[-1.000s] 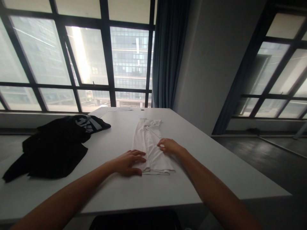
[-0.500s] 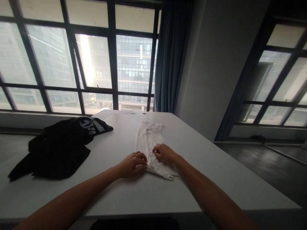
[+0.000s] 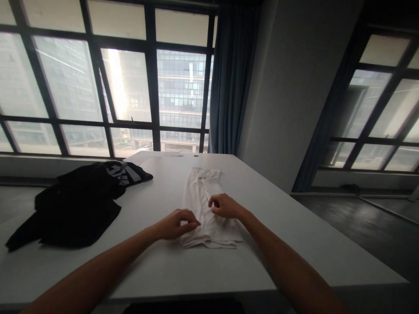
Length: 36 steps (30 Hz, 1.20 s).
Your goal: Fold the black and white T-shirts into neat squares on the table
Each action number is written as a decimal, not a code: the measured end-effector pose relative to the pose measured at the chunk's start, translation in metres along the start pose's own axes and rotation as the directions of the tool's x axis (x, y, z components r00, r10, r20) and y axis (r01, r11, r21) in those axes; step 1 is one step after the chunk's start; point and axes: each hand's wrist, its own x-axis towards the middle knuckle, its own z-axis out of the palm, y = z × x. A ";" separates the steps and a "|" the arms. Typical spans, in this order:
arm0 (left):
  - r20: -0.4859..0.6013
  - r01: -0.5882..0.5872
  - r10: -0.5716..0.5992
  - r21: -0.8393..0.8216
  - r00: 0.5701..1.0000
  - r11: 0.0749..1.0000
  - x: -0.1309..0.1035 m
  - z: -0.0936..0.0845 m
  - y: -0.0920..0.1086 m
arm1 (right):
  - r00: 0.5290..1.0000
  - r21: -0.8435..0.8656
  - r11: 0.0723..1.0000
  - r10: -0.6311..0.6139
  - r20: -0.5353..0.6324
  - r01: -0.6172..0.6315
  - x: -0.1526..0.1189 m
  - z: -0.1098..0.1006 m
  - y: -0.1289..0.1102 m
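White shorts [image 3: 204,231] lie on the white table [image 3: 157,270], wrinkled, with the gathered waistband at the far end and the hem toward me. My left hand [image 3: 178,223] is over their left edge, its thumb and fingers apart and no cloth between them. Above the right part of the shorts is my right hand [image 3: 225,206], its fingers bent and slightly parted, with nothing visible in them. Whether its fingertips touch the cloth I cannot tell.
A black garment [image 3: 78,209] with grey print lies heaped on the table's left side. Papers [image 3: 166,154] rest at the far edge, near a small dark round spot [image 3: 196,155]. Behind stand windows, a blue curtain [image 3: 225,87] and a pillar [image 3: 271,109].
The near left corner of the shorts, folded in under my left hand before, is now spread out to the left and lies flat. My left hand has let go of the cloth.
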 end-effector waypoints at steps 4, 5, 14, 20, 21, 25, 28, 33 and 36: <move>-0.061 0.129 -0.118 0.209 0.991 0.969 -0.002 -0.003 -0.022 | 0.965 0.245 0.968 -0.110 0.237 0.050 0.001 -0.008 0.019; -0.033 0.153 -0.149 0.275 0.988 0.949 -0.003 -0.002 -0.028 | 0.969 0.259 0.965 -0.093 0.230 0.031 0.002 -0.007 0.025; 0.193 0.125 -0.244 0.481 0.950 0.868 -0.019 -0.016 -0.010 | 0.990 -0.210 0.973 0.116 0.081 -0.097 0.006 0.024 0.031; 0.297 0.100 -0.151 0.181 0.943 0.978 -0.017 -0.039 0.018 | 0.935 -0.023 0.994 0.105 0.340 -0.103 0.020 -0.015 0.019; 0.272 0.119 -0.152 0.136 0.950 0.984 -0.010 -0.041 0.011 | 0.922 -0.024 0.989 0.146 0.358 -0.148 0.029 -0.020 0.021; -0.012 0.231 -0.237 0.284 0.971 0.931 0.033 -0.046 -0.054 | 0.930 -0.155 0.931 0.350 0.112 -0.332 0.075 -0.026 0.038; -0.161 0.390 -0.358 0.469 0.920 0.792 0.068 -0.053 -0.112 | 0.881 -0.129 0.875 0.472 0.021 -0.466 0.115 -0.018 0.057; -0.239 0.485 -0.428 0.541 0.872 0.687 0.120 -0.069 -0.181 | 0.843 -0.102 0.838 0.530 -0.088 -0.537 0.169 -0.003 0.089; -0.263 0.523 -0.461 0.559 0.848 0.643 0.146 -0.078 -0.213 | 0.832 -0.070 0.832 0.541 -0.118 -0.551 0.191 0.005 0.101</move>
